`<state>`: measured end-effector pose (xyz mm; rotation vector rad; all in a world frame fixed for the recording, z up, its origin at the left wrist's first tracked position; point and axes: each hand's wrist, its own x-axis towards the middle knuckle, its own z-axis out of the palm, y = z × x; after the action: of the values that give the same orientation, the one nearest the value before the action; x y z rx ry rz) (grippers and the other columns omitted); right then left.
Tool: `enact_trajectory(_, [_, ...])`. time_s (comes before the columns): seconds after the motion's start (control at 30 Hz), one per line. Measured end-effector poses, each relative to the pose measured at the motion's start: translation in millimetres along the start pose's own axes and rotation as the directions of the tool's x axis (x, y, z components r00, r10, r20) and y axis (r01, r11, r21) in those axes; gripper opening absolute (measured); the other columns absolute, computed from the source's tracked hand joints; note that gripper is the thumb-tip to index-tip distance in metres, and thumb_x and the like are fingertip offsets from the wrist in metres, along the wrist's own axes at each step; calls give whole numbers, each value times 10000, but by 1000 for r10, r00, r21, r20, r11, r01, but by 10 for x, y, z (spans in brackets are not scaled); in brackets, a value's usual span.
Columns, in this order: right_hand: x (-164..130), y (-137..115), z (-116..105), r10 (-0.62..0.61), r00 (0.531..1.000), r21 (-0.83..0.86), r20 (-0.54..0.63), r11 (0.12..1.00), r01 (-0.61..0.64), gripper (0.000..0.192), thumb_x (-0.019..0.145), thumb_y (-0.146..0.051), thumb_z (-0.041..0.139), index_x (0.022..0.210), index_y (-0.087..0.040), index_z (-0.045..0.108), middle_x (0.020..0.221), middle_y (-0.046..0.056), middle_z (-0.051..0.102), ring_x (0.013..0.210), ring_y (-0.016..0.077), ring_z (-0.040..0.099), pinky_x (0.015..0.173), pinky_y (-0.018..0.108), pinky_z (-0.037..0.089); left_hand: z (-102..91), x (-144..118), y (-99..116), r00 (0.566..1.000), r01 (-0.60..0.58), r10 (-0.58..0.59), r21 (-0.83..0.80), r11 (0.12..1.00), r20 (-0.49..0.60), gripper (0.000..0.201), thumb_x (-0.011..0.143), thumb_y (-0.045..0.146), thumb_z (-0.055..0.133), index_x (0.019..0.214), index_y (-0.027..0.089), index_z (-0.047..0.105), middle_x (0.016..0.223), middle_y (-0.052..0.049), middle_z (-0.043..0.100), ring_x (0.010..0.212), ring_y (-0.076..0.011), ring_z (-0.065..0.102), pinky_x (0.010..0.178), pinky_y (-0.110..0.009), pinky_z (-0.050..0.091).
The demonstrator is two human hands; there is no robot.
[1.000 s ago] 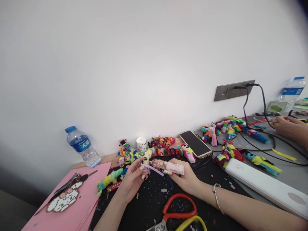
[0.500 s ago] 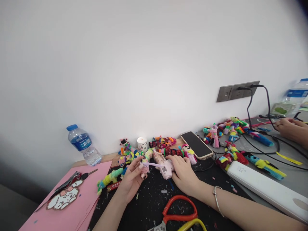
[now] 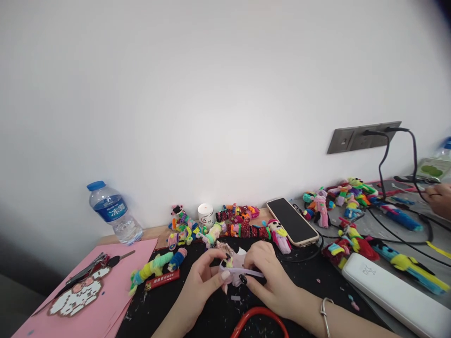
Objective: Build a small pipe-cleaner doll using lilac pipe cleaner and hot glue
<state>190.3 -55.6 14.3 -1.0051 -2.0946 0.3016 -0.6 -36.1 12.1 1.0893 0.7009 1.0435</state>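
Soft light, brightest mid-frame on the white wall (image 3: 218, 122); shadowy lower left; dark blur at top right.

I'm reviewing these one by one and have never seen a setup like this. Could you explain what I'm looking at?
There is no machine here: a person works with two bare hands, seen from a camera worn on the head, looking forward and down. The left hand and right hand pinch a lilac strip between them, above a black mat. Around them lie colourful fuzzy figures, a phone, pink sheets and a red loop-shaped handle. A water bottle leans by the wall. At the far right edge is another person's hand.
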Motion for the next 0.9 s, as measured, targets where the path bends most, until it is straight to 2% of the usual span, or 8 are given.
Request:
enact_trajectory(0.13, [-31,59,32,-18,1000,30,8,999,17,144,883,-128,377,782,-206,442,734,6,510,719,169,448,686,319,346,15,11,-66,1000,-13,13,-8,1000,17,232,661,232,749,853,187,625,822,-22,574,572,-117,520,481,-222,420])
enact_trajectory(0.23, [-44,83,42,-14,1000,27,-22,1000,14,156,887,-118,373,797,-209,462,732,16,524,694,174,456,653,316,343,11,18,-95,1000,6,-5,-23,1000,22,222,665,233,744,851,199,628,785,-17,566,574,-122,516,473,-219,416])
enact_trajectory(0.47, [-8,84,5,-88,993,35,-76,995,91,157,870,-98,372,799,-215,449,693,13,529,645,169,454,618,304,343,-12,30,-130,999,29,-28,-25,999,40,219,680,252,733,859,201,618,742,-4,529,571,-114,494,462,-208,408])
enact_trajectory(0.67, [-12,76,35,4,991,6,-132,1000,-3,195,881,-127,386,710,-207,434,638,0,508,595,152,453,583,277,334,12,26,-106,996,53,-48,-71,996,70,225,685,256,734,853,191,599,680,-1,541,560,-117,504,461,-205,405])
enact_trajectory(0.9, [-13,49,92,97,984,17,-151,995,-96,251,867,-181,426,617,-196,407,569,-17,462,533,126,427,528,240,304,61,-35,2,988,149,-142,-147,978,56,201,707,246,724,872,205,618,837,-14,550,616,-97,526,510,-195,422])
